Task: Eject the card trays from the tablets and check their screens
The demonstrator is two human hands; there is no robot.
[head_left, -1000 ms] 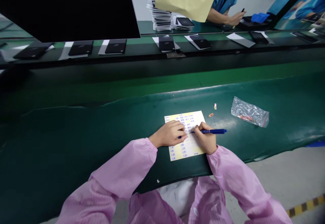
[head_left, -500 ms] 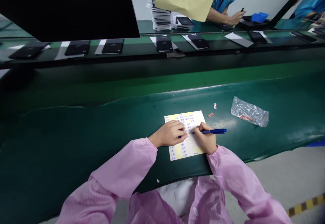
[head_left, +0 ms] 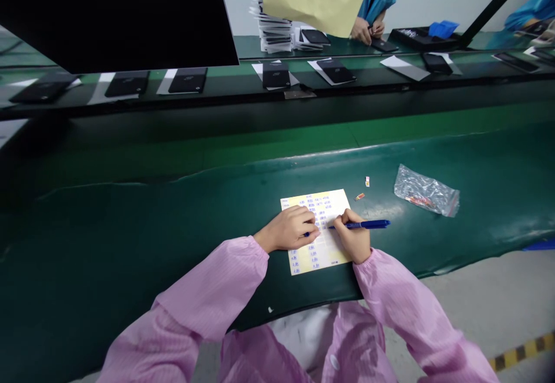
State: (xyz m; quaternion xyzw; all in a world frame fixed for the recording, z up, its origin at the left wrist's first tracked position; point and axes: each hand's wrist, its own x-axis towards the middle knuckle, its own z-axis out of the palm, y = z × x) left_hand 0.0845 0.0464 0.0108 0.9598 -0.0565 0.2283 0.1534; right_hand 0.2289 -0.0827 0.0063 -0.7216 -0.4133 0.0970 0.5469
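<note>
A yellow-and-white sheet of paper (head_left: 332,256) with blue handwriting in columns lies on the green table mat. My left hand (head_left: 291,228) rests on the sheet's left half with fingers curled. A small blue piece (head_left: 306,234) pokes out between its fingers; most of it is hidden, so its kind is unclear. In my right hand (head_left: 354,237) is a blue pen (head_left: 376,224), gripped near the tip. The pen leans right, its point on or just over the writing in the middle of the sheet.
Right of the sheet lie a clear zip bag (head_left: 427,191) and two small labels (head_left: 359,196). Beyond runs a belt with several black devices (head_left: 276,74) on white papers. A dark panel (head_left: 117,15) overhangs the upper left. Across the belt, a co-worker's hands (head_left: 367,29) touch a black device.
My right hand and the pen have shifted slightly right along the line. Devices on the belt have slid a little left. The co-worker's hands have come down and left onto a device.
</note>
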